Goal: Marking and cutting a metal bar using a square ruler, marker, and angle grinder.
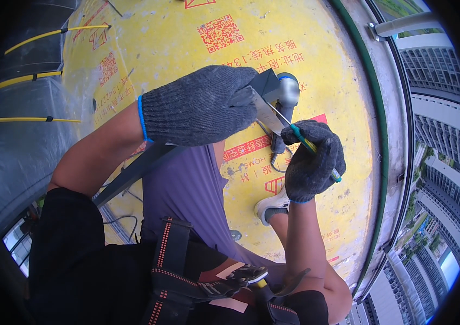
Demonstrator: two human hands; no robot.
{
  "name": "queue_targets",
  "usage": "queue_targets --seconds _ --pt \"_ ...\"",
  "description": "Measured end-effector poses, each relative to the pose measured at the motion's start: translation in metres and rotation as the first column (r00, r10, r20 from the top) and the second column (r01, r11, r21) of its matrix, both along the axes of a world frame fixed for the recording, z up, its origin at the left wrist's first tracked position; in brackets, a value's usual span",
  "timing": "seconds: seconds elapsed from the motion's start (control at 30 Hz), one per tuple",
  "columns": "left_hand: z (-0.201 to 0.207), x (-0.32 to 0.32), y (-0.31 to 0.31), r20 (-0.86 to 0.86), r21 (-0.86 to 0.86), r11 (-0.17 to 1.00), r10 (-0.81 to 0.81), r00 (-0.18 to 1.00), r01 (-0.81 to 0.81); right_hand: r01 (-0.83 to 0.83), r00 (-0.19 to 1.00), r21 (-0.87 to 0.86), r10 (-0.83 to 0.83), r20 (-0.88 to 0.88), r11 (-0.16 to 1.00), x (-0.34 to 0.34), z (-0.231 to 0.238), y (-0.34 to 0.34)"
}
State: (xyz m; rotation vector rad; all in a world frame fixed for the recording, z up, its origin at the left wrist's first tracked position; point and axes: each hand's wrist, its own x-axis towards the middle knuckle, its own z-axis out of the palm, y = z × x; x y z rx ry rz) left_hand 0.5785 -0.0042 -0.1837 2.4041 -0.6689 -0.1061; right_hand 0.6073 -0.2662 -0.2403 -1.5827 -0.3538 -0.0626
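- The yellow sheet (154,49) on the floor has red printing on it.
- A big red square code (221,33) is near the top — another square code (108,67) is on the left.
- Red words and numbers (268,57) sit below the big code — partly hidden.
- A red band (247,146) has pale letters.

A hand could pass over the yellow floor sheet (344,86) between the angle grinder (288,93) and the green edge strip (385,141). Between the left hand (200,105) and right hand (316,160), the grey metal bar (266,83) and green-handled tool (309,143) block the way.
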Motion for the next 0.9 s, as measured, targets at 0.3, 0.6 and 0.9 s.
queue_targets --seconds 0.3,0.6,0.9 --pt "0.001 -0.004 -0.004 -0.335 -0.220 0.950 0.139 0.932 -0.221 0.076 0.995 -0.298 -0.054 0.081 0.952 0.040 0.011 -0.015" --pt "0.021 0.003 0.006 -0.874 -0.397 0.701 -0.090 0.478 -0.593 -0.533 0.837 -0.493 0.511 -0.193 0.687 0.030 0.008 0.008" --pt "-0.028 -0.023 0.028 -0.790 -0.477 0.597 0.030 0.612 -0.645 -0.690 0.708 -0.347 0.693 -0.138 0.636 0.039 0.028 0.018"
